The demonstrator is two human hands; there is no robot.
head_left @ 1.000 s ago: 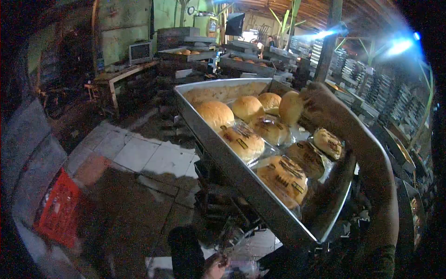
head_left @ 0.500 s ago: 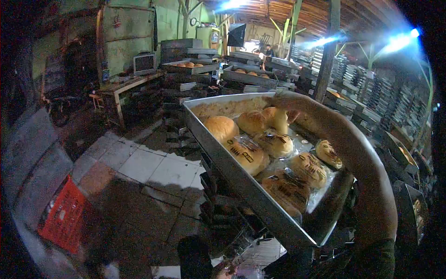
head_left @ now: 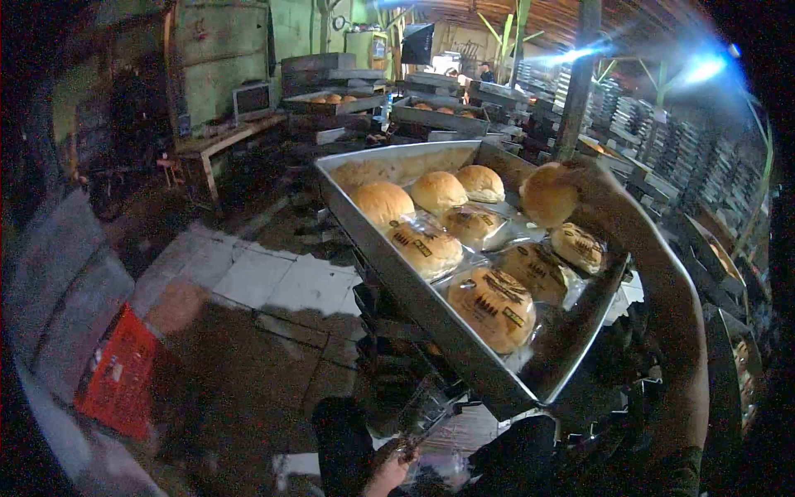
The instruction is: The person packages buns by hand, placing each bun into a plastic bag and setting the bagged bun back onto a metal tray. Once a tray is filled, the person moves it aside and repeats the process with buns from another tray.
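Observation:
My right hand (head_left: pixel 586 184) is closed on a round golden bread bun (head_left: pixel 546 199), lifted over the far right side of a deep metal tray (head_left: pixel 431 306). Low in the view, my left hand (head_left: pixel 392 465) pinches a clear plastic bag (head_left: pixel 432 404). Three bare buns, one of them a plain bun (head_left: pixel 381 202) in the corner, sit along the tray's far side. Nearer me lie several buns in clear printed wrappers, among them a wrapped bun (head_left: pixel 493 309) at the front and another wrapped bun (head_left: pixel 578 247) by the right wall.
Stacked trays stand under and behind this one, some with buns, such as the back tray (head_left: pixel 439 120). A red crate (head_left: pixel 118 373) is at the left. A wooden table (head_left: pixel 224 145) carries a boxy screen (head_left: pixel 252 101). A post (head_left: pixel 577 83) rises behind the tray.
My right hand has lifted a bun from among the far buns and brought it right and nearer. My left hand with the plastic bag has risen further into view.

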